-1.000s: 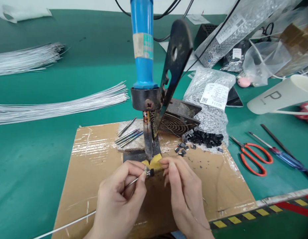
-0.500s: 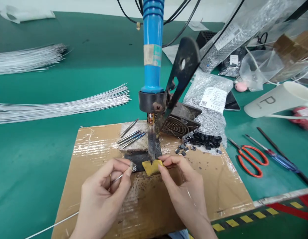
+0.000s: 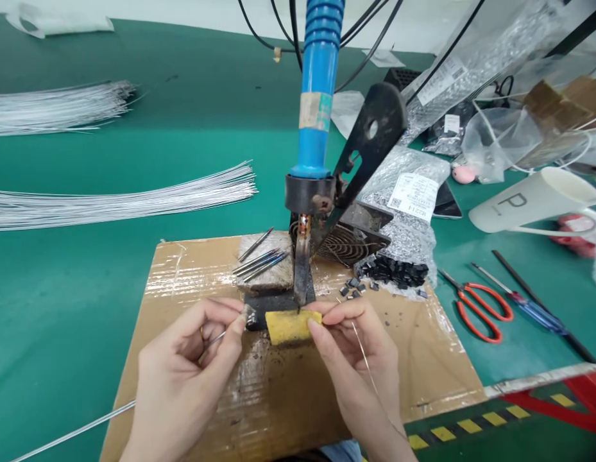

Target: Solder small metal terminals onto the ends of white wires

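Observation:
My left hand (image 3: 187, 366) is closed in a pinch on a thin white wire (image 3: 81, 431), whose small metal end piece (image 3: 250, 314) sticks out past the fingertips. My right hand (image 3: 360, 359) pinches the right end of a yellow sponge strip (image 3: 288, 327) between thumb and forefinger. A fine strand of solder wire (image 3: 364, 356) also runs across its fingers. Just above the sponge stands the tip of a blue-handled soldering iron (image 3: 302, 269), which points down from a black bracket (image 3: 369, 141). The tip appears to touch the sponge's upper edge.
A cardboard sheet (image 3: 432, 366) lies under the work. Spare iron tips (image 3: 259, 263), a fan (image 3: 346, 244) and small black parts (image 3: 398, 273) stand behind. Orange-handled scissors (image 3: 480, 311), a screwdriver (image 3: 523, 301) and a paper cup (image 3: 528, 199) lie right; wire bundles (image 3: 134, 208) lie left.
The yellow sponge, bent in a V at the iron's tip before, is now spread out straight. My left hand has drawn a little to the left with the wire. The iron appears farther right.

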`<move>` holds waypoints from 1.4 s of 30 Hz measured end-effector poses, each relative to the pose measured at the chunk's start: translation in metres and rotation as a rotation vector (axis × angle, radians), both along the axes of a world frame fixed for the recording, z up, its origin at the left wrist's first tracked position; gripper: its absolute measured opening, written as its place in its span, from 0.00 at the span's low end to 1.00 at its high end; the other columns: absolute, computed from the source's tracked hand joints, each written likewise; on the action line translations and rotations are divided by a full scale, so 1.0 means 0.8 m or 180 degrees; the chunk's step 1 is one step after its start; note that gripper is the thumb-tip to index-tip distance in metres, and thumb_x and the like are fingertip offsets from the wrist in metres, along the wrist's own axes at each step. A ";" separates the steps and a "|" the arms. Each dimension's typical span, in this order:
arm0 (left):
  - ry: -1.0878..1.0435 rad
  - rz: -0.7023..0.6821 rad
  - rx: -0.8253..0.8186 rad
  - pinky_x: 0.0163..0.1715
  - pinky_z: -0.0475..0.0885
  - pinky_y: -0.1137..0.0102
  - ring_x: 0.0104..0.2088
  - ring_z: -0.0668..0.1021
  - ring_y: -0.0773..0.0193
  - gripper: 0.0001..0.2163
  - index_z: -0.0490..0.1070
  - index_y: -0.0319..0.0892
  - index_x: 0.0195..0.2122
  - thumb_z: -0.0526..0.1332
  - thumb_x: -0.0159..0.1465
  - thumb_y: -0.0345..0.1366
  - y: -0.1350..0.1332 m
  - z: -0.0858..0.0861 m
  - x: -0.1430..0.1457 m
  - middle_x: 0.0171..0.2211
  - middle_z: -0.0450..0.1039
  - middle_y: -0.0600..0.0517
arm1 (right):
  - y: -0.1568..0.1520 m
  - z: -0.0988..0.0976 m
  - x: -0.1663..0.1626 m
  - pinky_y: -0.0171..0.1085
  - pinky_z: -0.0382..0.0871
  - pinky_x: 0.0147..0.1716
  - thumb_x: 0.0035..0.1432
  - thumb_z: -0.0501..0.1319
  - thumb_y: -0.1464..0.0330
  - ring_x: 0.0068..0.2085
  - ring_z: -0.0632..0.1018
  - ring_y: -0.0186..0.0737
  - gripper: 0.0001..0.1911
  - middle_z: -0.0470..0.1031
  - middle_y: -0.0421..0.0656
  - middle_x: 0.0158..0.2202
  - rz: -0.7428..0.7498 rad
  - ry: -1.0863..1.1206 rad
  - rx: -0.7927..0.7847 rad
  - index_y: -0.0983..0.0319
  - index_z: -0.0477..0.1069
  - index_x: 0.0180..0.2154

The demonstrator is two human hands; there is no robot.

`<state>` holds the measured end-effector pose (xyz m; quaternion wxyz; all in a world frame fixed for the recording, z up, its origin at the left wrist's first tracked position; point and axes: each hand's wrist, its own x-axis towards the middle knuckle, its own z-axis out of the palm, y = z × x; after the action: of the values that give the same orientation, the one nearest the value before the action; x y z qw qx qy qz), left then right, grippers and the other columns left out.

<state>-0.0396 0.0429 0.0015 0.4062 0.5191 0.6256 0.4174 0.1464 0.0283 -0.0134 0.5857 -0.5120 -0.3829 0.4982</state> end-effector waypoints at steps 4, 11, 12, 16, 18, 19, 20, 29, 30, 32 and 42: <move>0.0025 -0.0006 -0.0062 0.29 0.73 0.83 0.30 0.78 0.72 0.06 0.75 0.47 0.32 0.66 0.67 0.35 0.001 -0.004 -0.002 0.39 0.79 0.55 | -0.005 -0.006 0.005 0.28 0.77 0.47 0.68 0.63 0.76 0.45 0.84 0.32 0.09 0.83 0.37 0.44 0.0140 -0.0355 0.0211 0.55 0.70 0.41; 0.0082 -0.0064 -0.0159 0.22 0.68 0.82 0.23 0.73 0.73 0.07 0.75 0.43 0.29 0.68 0.63 0.38 0.014 0.013 0.012 0.32 0.79 0.53 | 0.001 -0.015 0.012 0.30 0.77 0.43 0.65 0.63 0.75 0.44 0.85 0.34 0.09 0.83 0.38 0.44 0.0312 -0.1510 0.0310 0.55 0.68 0.40; 0.0095 -0.0058 -0.0143 0.22 0.69 0.82 0.24 0.73 0.72 0.07 0.75 0.43 0.29 0.67 0.62 0.37 0.015 0.016 0.015 0.32 0.79 0.53 | 0.002 -0.016 0.014 0.31 0.77 0.43 0.65 0.64 0.74 0.44 0.85 0.35 0.08 0.83 0.39 0.45 0.0280 -0.1685 0.0234 0.55 0.68 0.40; 0.0088 -0.0154 -0.0087 0.23 0.70 0.81 0.25 0.76 0.70 0.06 0.75 0.43 0.28 0.65 0.62 0.35 0.015 0.019 0.024 0.32 0.79 0.51 | 0.002 -0.016 0.028 0.39 0.73 0.52 0.70 0.61 0.67 0.53 0.81 0.43 0.02 0.81 0.44 0.50 -0.0101 -0.2336 0.0228 0.56 0.71 0.44; 0.0109 -0.0233 -0.0115 0.23 0.70 0.80 0.27 0.77 0.69 0.07 0.75 0.44 0.28 0.64 0.64 0.35 0.013 0.016 0.026 0.33 0.79 0.51 | -0.001 -0.014 0.034 0.39 0.72 0.50 0.75 0.52 0.66 0.51 0.80 0.41 0.11 0.80 0.43 0.49 -0.0125 -0.2448 0.0323 0.56 0.73 0.48; 0.0131 -0.0275 -0.0142 0.23 0.70 0.79 0.28 0.78 0.68 0.07 0.75 0.44 0.29 0.64 0.64 0.35 0.011 0.013 0.028 0.33 0.79 0.51 | -0.004 -0.012 0.036 0.38 0.73 0.47 0.76 0.49 0.67 0.48 0.80 0.40 0.14 0.80 0.42 0.47 -0.0097 -0.2419 0.0321 0.56 0.73 0.50; 0.0150 -0.0311 -0.0170 0.24 0.70 0.79 0.30 0.78 0.67 0.07 0.75 0.44 0.30 0.64 0.65 0.35 0.009 0.011 0.029 0.34 0.78 0.51 | -0.006 -0.010 0.035 0.36 0.72 0.44 0.77 0.47 0.67 0.44 0.80 0.38 0.16 0.79 0.41 0.45 -0.0086 -0.2338 0.0282 0.55 0.73 0.53; 0.0046 -0.0176 -0.0364 0.21 0.63 0.77 0.21 0.70 0.74 0.08 0.72 0.44 0.28 0.62 0.66 0.36 -0.001 0.009 0.060 0.34 0.75 0.56 | -0.012 0.011 0.010 0.35 0.65 0.33 0.73 0.54 0.67 0.31 0.70 0.35 0.11 0.67 0.36 0.31 -0.0050 -0.1588 0.0072 0.57 0.63 0.33; 0.0064 -0.0140 -0.0356 0.21 0.63 0.77 0.21 0.70 0.74 0.08 0.71 0.44 0.28 0.62 0.66 0.35 -0.001 0.010 0.062 0.34 0.75 0.56 | -0.010 0.011 0.009 0.34 0.65 0.34 0.72 0.55 0.68 0.33 0.71 0.34 0.12 0.67 0.36 0.32 -0.0001 -0.1524 0.0163 0.57 0.62 0.32; 0.0126 -0.0217 -0.0287 0.21 0.64 0.77 0.24 0.75 0.72 0.07 0.72 0.45 0.29 0.62 0.66 0.35 -0.002 0.009 0.064 0.34 0.76 0.56 | -0.007 0.010 0.008 0.35 0.69 0.42 0.69 0.58 0.70 0.41 0.76 0.35 0.11 0.72 0.37 0.39 0.0001 -0.1327 0.0267 0.57 0.62 0.32; 0.0277 -0.0293 -0.0072 0.23 0.70 0.78 0.27 0.79 0.69 0.05 0.73 0.46 0.33 0.62 0.68 0.34 -0.001 0.004 0.062 0.34 0.78 0.55 | -0.012 0.020 -0.011 0.30 0.72 0.50 0.63 0.62 0.72 0.48 0.84 0.32 0.10 0.83 0.33 0.48 -0.0310 -0.1120 -0.0260 0.55 0.64 0.31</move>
<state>0.0102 0.0423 0.0045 0.4033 0.5603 0.6228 0.3681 0.1374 0.0191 0.0023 0.5119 -0.6325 -0.4336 0.3873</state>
